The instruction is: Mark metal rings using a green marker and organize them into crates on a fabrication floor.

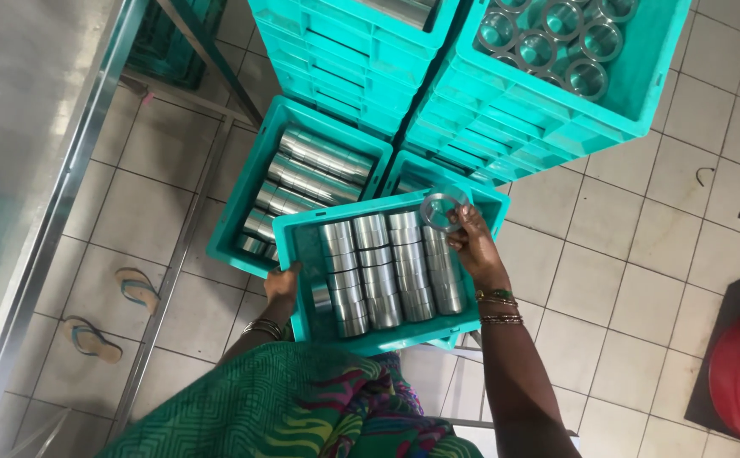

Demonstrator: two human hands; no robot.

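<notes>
Right hand: my right hand [470, 242] pinches a metal ring [443, 210] at its lower right edge, fingers closed on it, holding it tilted above the far right corner of the held crate [295, 254].
Left hand: my left hand [283, 284] grips the near left wall of the held crate, fingers curled under its edge; bangles sit on both wrists.
Held crate: I see a shallow teal plastic crate, carried level in front of my body, above the floor.
Contents: short shiny metal sleeves [383, 271] lie on their sides in four rows running front to back, touching one another.
Ring position: the ring is above the far end of the rightmost row; I cannot tell whether it touches the sleeve below.
Floor crate: a teal crate [243, 212] with long metal tubes [315, 165] stands on the tiled floor [625, 280], partly under the held crate.
Stacked crates: the top right one [641, 76] holds upright metal rings.
Left margin: a steel bench [39, 102], with sandals [137, 288] beside its frame.
</notes>
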